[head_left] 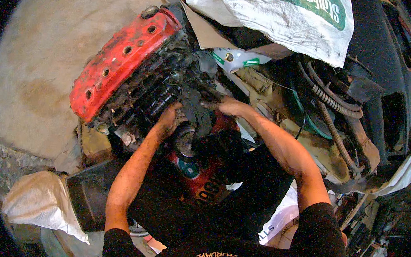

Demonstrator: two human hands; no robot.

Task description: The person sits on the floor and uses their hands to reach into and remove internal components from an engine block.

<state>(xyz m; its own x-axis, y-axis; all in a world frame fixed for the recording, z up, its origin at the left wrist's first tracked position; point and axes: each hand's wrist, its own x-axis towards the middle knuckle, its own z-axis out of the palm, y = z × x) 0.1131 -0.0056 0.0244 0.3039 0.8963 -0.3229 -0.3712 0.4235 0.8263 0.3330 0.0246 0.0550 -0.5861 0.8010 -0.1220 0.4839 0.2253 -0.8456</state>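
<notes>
A greasy engine (146,85) with a red valve cover (124,57) lies tilted in front of me. Both of my hands reach to its near right side. My left hand (169,119) is closed, its fingers curled in beside a round, canister-like part (184,140); what they grip is hidden. Across from it, my right hand (226,106) closes on the edge of a dark grey, sheet-like piece (195,111) that lies between the two hands. Shadow and grime hide the fingertips of both hands.
A white woven sack (272,18) and brown cardboard (206,32) lie beyond the engine. At the right are ribbed hoses (333,102) and a large black panel (389,61). A dark container (91,194) and a pale bag (40,200) stand at the lower left.
</notes>
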